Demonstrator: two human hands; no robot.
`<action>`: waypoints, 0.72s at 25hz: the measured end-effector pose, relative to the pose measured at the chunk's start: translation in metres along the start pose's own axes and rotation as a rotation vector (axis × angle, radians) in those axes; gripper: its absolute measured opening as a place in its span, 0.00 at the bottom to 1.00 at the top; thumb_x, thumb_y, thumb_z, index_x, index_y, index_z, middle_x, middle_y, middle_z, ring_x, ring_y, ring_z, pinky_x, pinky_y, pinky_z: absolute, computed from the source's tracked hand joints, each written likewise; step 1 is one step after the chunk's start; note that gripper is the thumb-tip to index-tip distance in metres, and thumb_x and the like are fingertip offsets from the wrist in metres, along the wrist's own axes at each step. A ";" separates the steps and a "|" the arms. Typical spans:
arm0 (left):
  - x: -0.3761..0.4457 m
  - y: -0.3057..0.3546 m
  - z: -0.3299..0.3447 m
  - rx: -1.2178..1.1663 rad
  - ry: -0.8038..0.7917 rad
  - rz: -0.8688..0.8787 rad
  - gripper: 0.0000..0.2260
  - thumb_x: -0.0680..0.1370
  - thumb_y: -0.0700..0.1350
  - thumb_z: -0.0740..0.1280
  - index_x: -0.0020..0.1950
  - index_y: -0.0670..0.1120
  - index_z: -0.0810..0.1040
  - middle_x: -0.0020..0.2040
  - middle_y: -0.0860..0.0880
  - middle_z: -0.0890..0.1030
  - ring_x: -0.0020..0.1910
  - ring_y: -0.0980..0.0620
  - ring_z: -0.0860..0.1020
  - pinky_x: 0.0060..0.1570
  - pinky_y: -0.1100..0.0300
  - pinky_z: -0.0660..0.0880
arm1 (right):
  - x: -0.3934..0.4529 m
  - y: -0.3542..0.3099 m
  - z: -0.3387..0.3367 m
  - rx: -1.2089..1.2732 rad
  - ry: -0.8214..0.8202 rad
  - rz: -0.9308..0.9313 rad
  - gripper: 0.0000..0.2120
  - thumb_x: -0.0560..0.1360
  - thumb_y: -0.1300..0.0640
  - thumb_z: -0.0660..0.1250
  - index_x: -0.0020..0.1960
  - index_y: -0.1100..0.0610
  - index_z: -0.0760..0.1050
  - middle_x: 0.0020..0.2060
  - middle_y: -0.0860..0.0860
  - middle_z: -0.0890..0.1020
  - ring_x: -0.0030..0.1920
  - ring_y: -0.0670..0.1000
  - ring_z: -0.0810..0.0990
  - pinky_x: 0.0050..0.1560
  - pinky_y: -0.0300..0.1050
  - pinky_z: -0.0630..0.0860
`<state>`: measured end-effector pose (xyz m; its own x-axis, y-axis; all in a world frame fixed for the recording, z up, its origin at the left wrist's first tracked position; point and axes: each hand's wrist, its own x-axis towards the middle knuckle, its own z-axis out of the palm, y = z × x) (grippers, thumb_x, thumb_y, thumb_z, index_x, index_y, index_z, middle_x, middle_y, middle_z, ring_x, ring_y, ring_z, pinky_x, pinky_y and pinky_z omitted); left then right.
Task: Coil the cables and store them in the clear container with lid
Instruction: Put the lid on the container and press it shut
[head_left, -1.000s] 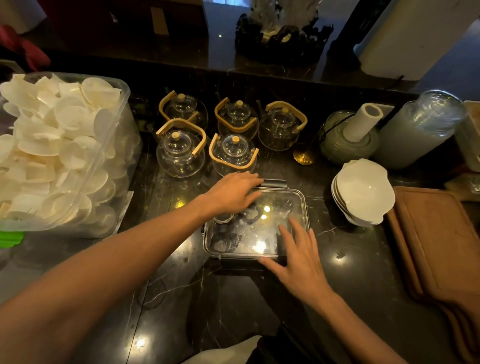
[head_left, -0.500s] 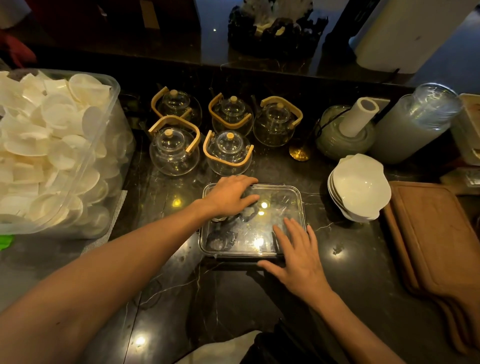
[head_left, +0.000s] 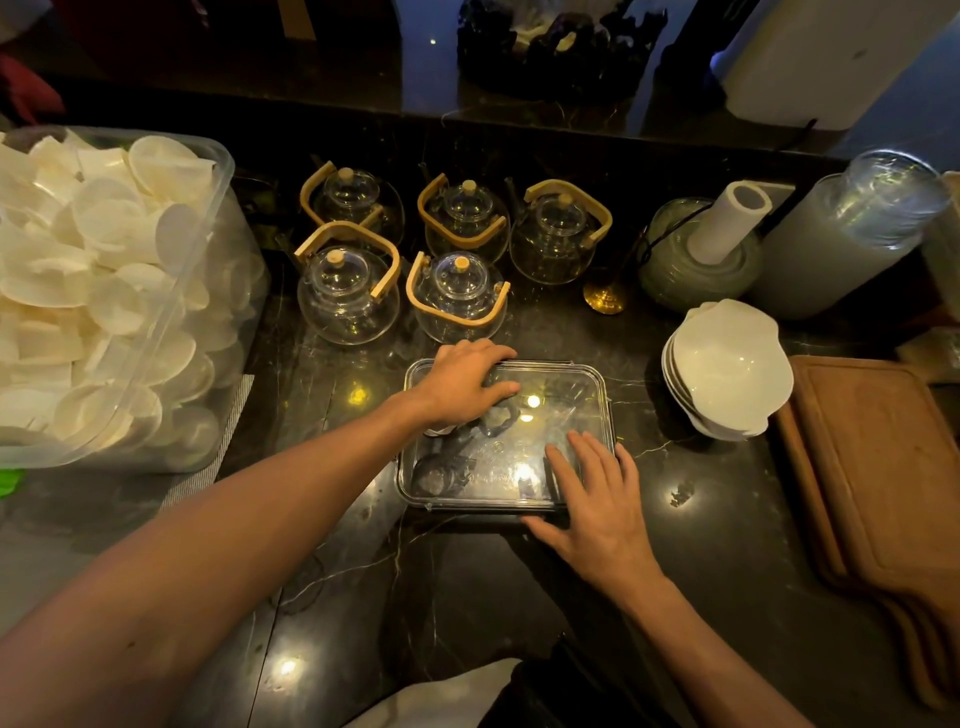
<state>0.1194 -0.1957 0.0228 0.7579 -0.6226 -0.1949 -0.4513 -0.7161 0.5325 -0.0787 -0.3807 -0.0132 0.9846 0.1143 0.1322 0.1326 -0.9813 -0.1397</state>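
Observation:
A clear rectangular container (head_left: 592, 384) with its clear lid on sits in the middle of the dark marble counter. Dark coiled cables (head_left: 447, 470) show dimly through the lid. My left hand (head_left: 467, 382) lies flat on the lid's far left corner, fingers stretched out. My right hand (head_left: 597, 499) presses flat on the lid's near right corner, its thumb along the front edge. Neither hand grips anything.
Several glass teapots (head_left: 457, 296) with wooden handles stand just behind the container. A big plastic tub of white discs (head_left: 104, 291) fills the left. Stacked white bowls (head_left: 727, 369) and wooden boards (head_left: 883, 493) lie to the right, a paper roll (head_left: 727, 223) behind them.
The container's back latch flap, raised a second ago, now lies down. Both hands stay flat on the lid, nearly unmoved.

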 end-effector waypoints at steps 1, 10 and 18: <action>0.002 0.000 -0.001 -0.013 0.000 -0.009 0.24 0.81 0.56 0.66 0.75 0.50 0.70 0.68 0.47 0.76 0.68 0.45 0.71 0.69 0.48 0.60 | 0.001 0.000 0.001 0.002 0.003 0.004 0.39 0.68 0.36 0.74 0.71 0.58 0.74 0.71 0.63 0.74 0.73 0.62 0.69 0.72 0.70 0.64; -0.003 -0.004 0.000 -0.028 0.074 0.001 0.24 0.81 0.57 0.65 0.75 0.48 0.70 0.67 0.47 0.77 0.67 0.46 0.72 0.69 0.50 0.60 | 0.013 0.005 -0.003 -0.002 -0.022 -0.014 0.39 0.70 0.35 0.69 0.73 0.58 0.73 0.73 0.61 0.73 0.74 0.62 0.70 0.73 0.68 0.64; -0.001 -0.005 0.003 0.055 0.111 0.011 0.25 0.82 0.57 0.62 0.77 0.50 0.68 0.72 0.48 0.75 0.73 0.47 0.70 0.75 0.49 0.57 | 0.018 0.002 -0.010 -0.011 -0.103 0.022 0.40 0.69 0.32 0.70 0.72 0.54 0.73 0.72 0.59 0.73 0.73 0.60 0.71 0.73 0.65 0.64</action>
<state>0.1191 -0.1927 0.0180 0.7990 -0.5937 -0.0951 -0.4827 -0.7277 0.4873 -0.0619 -0.3821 -0.0013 0.9938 0.1074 0.0277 0.1101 -0.9853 -0.1303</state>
